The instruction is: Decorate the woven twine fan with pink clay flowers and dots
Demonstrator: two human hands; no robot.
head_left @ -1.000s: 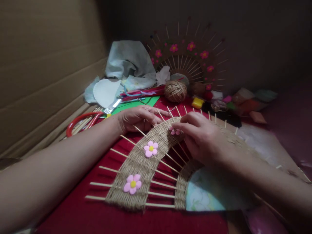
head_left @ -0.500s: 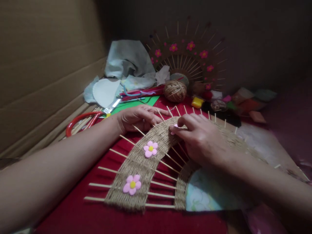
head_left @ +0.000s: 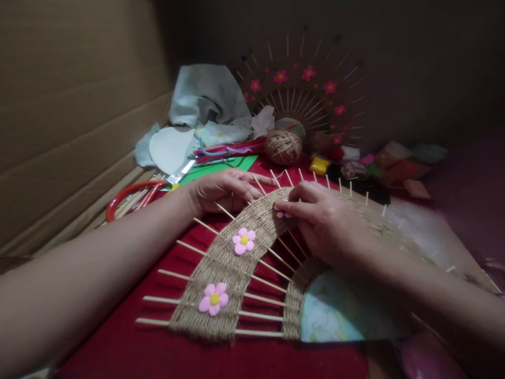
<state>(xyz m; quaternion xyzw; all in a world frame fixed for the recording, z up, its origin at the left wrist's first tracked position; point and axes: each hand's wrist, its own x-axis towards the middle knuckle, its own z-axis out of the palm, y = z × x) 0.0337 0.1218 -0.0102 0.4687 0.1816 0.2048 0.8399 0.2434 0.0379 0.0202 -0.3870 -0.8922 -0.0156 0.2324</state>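
A half-round piece of woven jute band (head_left: 232, 263) with wooden skewers sticking out lies on red cloth in front of me. Two pink flowers with yellow centres (head_left: 244, 241) (head_left: 214, 298) sit on its left side. My right hand (head_left: 323, 221) presses a third pink flower (head_left: 282, 213) onto the top of the band, fingers together over it so only petals show. My left hand (head_left: 224, 190) rests on the band's outer edge among the skewer tips, fingers curled down on it.
A ball of twine (head_left: 283, 147) and a finished skewer fan with pink flowers (head_left: 303, 100) stand behind. Red-handled scissors (head_left: 136, 193) lie left, beside a cardboard wall (head_left: 74, 105). Cloth scraps (head_left: 209, 105), green paper and small colourful bits fill the back.
My right hand's fingers shifted slightly on the third flower, lifting toward the top edge and settling back down on it. My left hand stayed put.
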